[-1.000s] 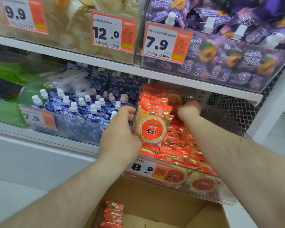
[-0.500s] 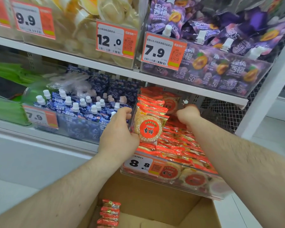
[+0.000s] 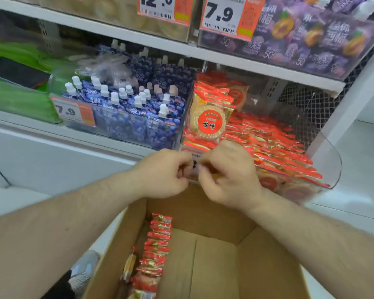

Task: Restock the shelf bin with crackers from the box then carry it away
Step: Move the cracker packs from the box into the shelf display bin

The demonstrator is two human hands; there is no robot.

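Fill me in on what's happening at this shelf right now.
A person is restocking a clear shelf bin with red cracker packs. Both hands, left and right, are at the bin's front edge with fingers curled, over the price tag; what they pinch is hidden. One pack stands upright at the bin's left side. Below, the cardboard box is open, with a row of packs along its left wall.

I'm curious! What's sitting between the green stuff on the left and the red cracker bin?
In the head view, a clear bin of blue spouted pouches with a 7.9 price tag sits between the green packs and the cracker bin.
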